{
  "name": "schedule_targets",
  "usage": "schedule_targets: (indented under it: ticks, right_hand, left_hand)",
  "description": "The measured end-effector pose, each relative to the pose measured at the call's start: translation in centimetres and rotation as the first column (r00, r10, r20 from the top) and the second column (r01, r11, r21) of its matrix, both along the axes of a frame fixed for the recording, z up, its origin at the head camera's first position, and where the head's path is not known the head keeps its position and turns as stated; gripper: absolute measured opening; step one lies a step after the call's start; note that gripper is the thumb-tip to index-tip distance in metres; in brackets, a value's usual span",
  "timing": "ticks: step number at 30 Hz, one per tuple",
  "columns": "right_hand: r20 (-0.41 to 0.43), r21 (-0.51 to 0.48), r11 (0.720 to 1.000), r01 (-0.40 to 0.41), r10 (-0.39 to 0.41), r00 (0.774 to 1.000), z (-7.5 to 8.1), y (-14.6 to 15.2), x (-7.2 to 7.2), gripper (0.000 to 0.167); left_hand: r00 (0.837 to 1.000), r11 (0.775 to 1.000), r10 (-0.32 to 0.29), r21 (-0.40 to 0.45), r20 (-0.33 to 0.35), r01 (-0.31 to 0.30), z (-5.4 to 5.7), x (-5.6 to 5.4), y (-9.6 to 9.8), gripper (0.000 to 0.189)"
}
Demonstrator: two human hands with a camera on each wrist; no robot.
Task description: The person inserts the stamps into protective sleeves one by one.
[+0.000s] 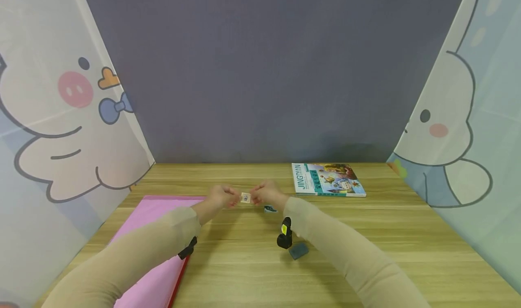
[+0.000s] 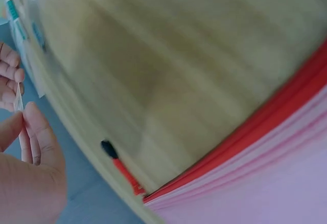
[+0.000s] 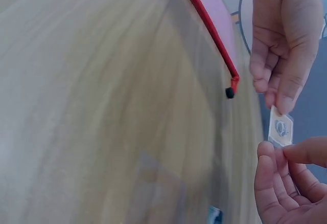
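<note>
Two pale sleeves point(image 1: 134, 249) reach up from the lower left and lower right of the frame, each with a small black device point(image 1: 285, 233) at the wrist. At the lower left, partly under the left arm, lies a pink folder point(image 1: 154, 281) with a red edge; in the left wrist view a red tab point(image 2: 122, 169) with a black tip sticks out from its corner. On the wooden table point(image 1: 232, 272), just beside the right wrist's device, is a small gray piece point(image 1: 299, 251).

In the middle of the frame, the left hand point(image 1: 221, 197) and right hand point(image 1: 266, 194) pinch opposite ends of a small whitish card point(image 1: 245, 198) with a dark mark, held raised between them, thumbs against fingers. A small dark-and-light piece point(image 1: 270, 208) lies below the right hand.

Farther off, right of centre, a colorful book point(image 1: 338, 183) lies flat. Behind stands a dark gray wall point(image 1: 260, 73), with cartoon-printed curtains point(image 1: 447, 149) at both sides.
</note>
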State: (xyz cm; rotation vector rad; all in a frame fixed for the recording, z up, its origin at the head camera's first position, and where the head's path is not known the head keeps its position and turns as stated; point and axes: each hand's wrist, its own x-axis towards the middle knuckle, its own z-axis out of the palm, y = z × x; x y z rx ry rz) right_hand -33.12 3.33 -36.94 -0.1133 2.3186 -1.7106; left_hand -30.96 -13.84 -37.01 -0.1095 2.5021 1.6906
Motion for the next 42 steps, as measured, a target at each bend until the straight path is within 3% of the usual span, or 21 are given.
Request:
schedule_targets:
  ticks: [9,16,23,31,38,42]
  right_hand:
    - [0.012,0.032,0.999,-0.033,0.032,0.999,-1.4,-0.5,0.6,0.013]
    - [0.045,0.030,0.999,-0.022,0.020,0.999,-1.5,-0.8,1.2,0.015]
    - [0.054,0.052,0.999,-0.008,0.006,0.999,-2.2,-1.1,1.2,0.013]
    - [-0.011,0.109,0.993,0.036,-0.035,0.999,-2.9,-1.6,1.2,0.007]
    - [-0.098,0.151,0.988,0.016,-0.001,0.995,-3.4,-1.5,1.3,0.008]
    - [-0.099,0.170,0.985,0.009,0.008,0.995,-3.4,-1.5,1.4,0.007]
  left_hand:
    - [1.000,1.000,0.006,-0.013,0.021,-0.006,-1.8,0.8,-0.1,0.010]
    - [0.999,0.999,0.044,-0.014,0.030,-0.044,-2.4,0.9,0.3,0.008]
    - [0.998,0.999,0.033,-0.042,0.049,-0.031,-2.8,1.0,0.2,0.009]
    - [0.999,0.995,0.034,-0.095,0.037,-0.031,-2.5,1.2,0.3,0.005]
    - [0.997,0.986,0.063,-0.158,0.041,-0.056,-2.7,1.2,0.4,0.008]
    - [0.996,0.983,0.072,-0.174,0.045,-0.063,-2.9,1.0,0.4,0.008]
